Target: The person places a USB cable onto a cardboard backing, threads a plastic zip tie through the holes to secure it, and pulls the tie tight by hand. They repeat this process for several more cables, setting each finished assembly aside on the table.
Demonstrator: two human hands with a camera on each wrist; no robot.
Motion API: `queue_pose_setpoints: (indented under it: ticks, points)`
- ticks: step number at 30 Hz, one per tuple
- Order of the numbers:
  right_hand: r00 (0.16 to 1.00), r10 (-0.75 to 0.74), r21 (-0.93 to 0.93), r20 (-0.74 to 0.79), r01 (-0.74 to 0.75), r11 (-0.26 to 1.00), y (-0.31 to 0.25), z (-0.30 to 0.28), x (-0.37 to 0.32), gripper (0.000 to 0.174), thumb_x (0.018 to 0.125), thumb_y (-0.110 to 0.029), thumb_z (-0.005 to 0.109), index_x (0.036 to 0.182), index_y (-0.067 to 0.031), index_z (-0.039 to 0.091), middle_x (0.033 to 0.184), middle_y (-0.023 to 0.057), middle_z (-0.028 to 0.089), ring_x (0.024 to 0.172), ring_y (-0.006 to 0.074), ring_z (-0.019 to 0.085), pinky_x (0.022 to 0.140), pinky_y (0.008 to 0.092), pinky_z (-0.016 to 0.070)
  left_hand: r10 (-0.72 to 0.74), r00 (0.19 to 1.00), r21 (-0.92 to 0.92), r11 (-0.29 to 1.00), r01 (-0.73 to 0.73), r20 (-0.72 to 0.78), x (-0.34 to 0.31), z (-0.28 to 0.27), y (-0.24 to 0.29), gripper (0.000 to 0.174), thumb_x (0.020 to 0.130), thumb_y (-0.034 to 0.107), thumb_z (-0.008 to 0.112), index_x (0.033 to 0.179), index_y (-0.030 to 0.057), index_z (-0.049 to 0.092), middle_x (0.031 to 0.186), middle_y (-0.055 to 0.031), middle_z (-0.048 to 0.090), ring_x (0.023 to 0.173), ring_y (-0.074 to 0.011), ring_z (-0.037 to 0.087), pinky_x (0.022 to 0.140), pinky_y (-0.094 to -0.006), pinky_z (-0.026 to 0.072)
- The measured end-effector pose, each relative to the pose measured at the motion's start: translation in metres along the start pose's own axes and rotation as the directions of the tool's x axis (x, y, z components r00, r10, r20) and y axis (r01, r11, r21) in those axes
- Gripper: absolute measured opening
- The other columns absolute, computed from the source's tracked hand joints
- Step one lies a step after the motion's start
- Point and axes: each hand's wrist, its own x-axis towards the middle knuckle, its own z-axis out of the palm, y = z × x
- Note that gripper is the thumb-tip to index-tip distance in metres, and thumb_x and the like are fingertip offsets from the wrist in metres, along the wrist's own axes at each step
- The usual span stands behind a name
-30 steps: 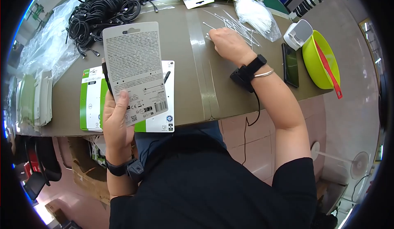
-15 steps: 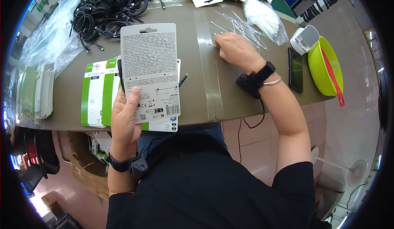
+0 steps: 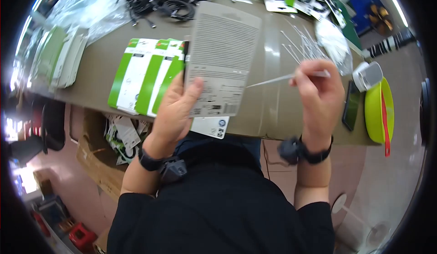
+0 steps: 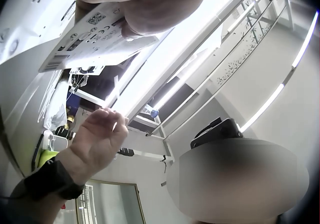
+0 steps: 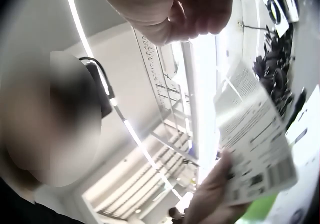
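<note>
My left hand (image 3: 173, 115) grips a printed cable packaging card (image 3: 223, 49), thumb on its text-covered back and the other fingers behind it. A dark strip, part of a black cable (image 3: 185, 56), shows along the card's left edge; the card hides the rest. To the right, my right hand (image 3: 321, 94) pinches a thin white cable tie (image 3: 271, 80), whose tip points at the card's right edge. The right wrist view shows the card (image 5: 260, 134) tilted, with its barcode low. Below the held card lie green-and-white packaging cards (image 3: 136, 78) on the table.
Black coiled cables (image 3: 175, 8) lie at the back, beside a clear plastic bag (image 3: 91, 8). Loose cable ties (image 3: 309, 46) spread near a bag of ties (image 3: 334, 42). A phone (image 3: 350, 106) and a lime bowl (image 3: 378, 112) are at the right; stacked cards (image 3: 63, 60) stand left.
My right hand has left the loose ties and come back towards me with one cable tie, its tip now near the card. The left hand still holds the card, now tilted more.
</note>
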Motion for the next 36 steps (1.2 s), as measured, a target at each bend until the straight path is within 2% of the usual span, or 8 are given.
queue_pose_setpoints:
  ticks: [5,8,22,30,32,33,34,36]
  points:
    - [0.993,-0.058,0.326,-0.103,0.089,0.941,0.009,0.03,-0.031,0.02,0.081,0.013,0.057,0.094,0.0007,0.049,0.089,0.0113,0.059,0.077,0.014,0.06,0.071,0.0249,0.051,-0.027,0.995,0.043,0.999,0.023,0.092,0.0,0.005,-0.002,0.036,0.095,0.019,0.052,0.124,-0.0023,0.047,0.117,-0.0113,0.058,0.104,-0.0151,0.056,0.09,-0.0282,0.0454]
    - [0.997,-0.04,0.319,-0.066,0.059,0.946,0.018,0.036,-0.036,0.02,0.082,0.013,0.056,0.095,0.0008,0.048,0.092,0.0125,0.059,0.079,0.0143,0.06,0.072,0.0249,0.0509,0.058,0.994,0.215,0.974,-0.077,0.092,-0.002,0.005,-0.003,0.037,0.095,0.019,0.052,0.124,-0.0033,0.046,0.115,-0.0106,0.059,0.101,-0.0134,0.056,0.088,-0.0269,0.0451]
    - [0.99,-0.066,0.282,-0.122,0.099,0.954,0.023,0.052,-0.041,0.019,0.082,0.012,0.057,0.095,0.0004,0.049,0.095,0.0125,0.058,0.081,0.0149,0.061,0.073,0.0252,0.0513,0.174,0.976,0.397,0.893,-0.211,0.129,-0.007,0.008,-0.003,0.031,0.093,0.015,0.055,0.118,-0.0038,0.052,0.103,-0.0083,0.063,0.091,-0.0091,0.056,0.081,-0.0248,0.046]
    - [0.963,0.24,0.412,0.118,-0.268,0.871,0.03,0.056,-0.043,0.013,0.085,0.005,0.057,0.095,-0.0013,0.053,0.091,0.0113,0.06,0.081,0.0167,0.06,0.075,0.0285,0.0487,0.179,0.924,0.635,0.682,-0.363,0.337,-0.004,0.016,0.015,0.024,0.087,0.006,0.059,0.11,-0.0019,0.058,0.096,-0.0122,0.065,0.085,-0.0194,0.062,0.074,-0.0305,0.0482]
    - [0.982,-0.165,0.126,-0.089,0.175,0.976,0.028,0.044,-0.04,0.014,0.083,0.003,0.061,0.096,-0.0005,0.055,0.09,0.0107,0.061,0.084,0.0184,0.059,0.075,0.0298,0.0478,0.139,0.895,0.782,0.442,-0.439,0.424,-0.001,0.015,0.033,0.025,0.083,0.003,0.06,0.108,-0.0018,0.058,0.097,-0.0142,0.064,0.086,-0.0268,0.063,0.077,-0.0348,0.0481]
    - [0.918,-0.373,-0.053,-0.136,0.369,0.928,0.026,0.038,-0.038,0.015,0.082,0.001,0.063,0.096,0.0,0.056,0.09,0.0105,0.061,0.086,0.0193,0.058,0.076,0.0305,0.0474,0.126,0.897,0.783,0.447,-0.433,0.424,0.0,0.016,0.04,0.025,0.083,0.003,0.06,0.108,-0.0018,0.058,0.097,-0.0142,0.064,0.086,-0.0268,0.063,0.077,-0.0348,0.0481]
    - [0.923,-0.359,-0.057,-0.141,0.354,0.933,0.016,0.031,-0.033,0.015,0.082,0.001,0.063,0.096,0.0,0.056,0.09,0.0105,0.061,0.086,0.0193,0.058,0.076,0.0305,0.0474,0.068,0.867,0.816,0.311,-0.488,0.493,0.002,0.017,0.048,0.029,0.081,0.001,0.06,0.109,-0.0013,0.057,0.096,-0.0144,0.063,0.086,-0.0284,0.062,0.081,-0.0357,0.047]
    - [0.787,-0.557,-0.453,0.266,0.612,0.648,-0.009,0.02,-0.023,0.019,0.079,-0.003,0.067,0.096,0.0013,0.058,0.09,0.0109,0.062,0.088,0.0221,0.056,0.075,0.0329,0.0467,-0.094,0.795,0.8,0.038,-0.599,0.6,0.002,0.02,0.054,0.036,0.076,-0.002,0.061,0.112,-0.0003,0.057,0.095,-0.0147,0.062,0.087,-0.0316,0.059,0.089,-0.0375,0.0447]
